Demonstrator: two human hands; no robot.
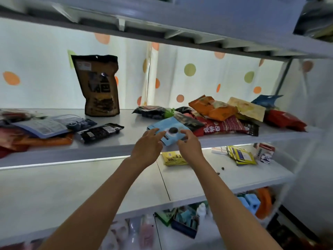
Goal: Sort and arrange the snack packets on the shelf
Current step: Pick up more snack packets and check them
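Note:
A light blue packet (168, 127) with a dark round cookie picture lies at the front edge of the white shelf (108, 148). My left hand (147, 147) rests its straight fingers on the packet's left side. My right hand (189, 143) pinches the packet's right front corner with curled fingers. A tall brown pouch (98, 85) stands upright at the back. Flat packets are stacked at the left (41, 129), with a black packet (100, 131) beside them. A jumbled heap of red, orange, black and blue packets (223, 114) fills the right side.
The shelf above (180, 29) hangs low over the work area. The lower shelf (198, 181) carries yellow packets (173, 158), more yellow sachets (240, 155) and a small carton (264, 152). Bottles and boxes stand on the bottom level. A dotted curtain hangs behind.

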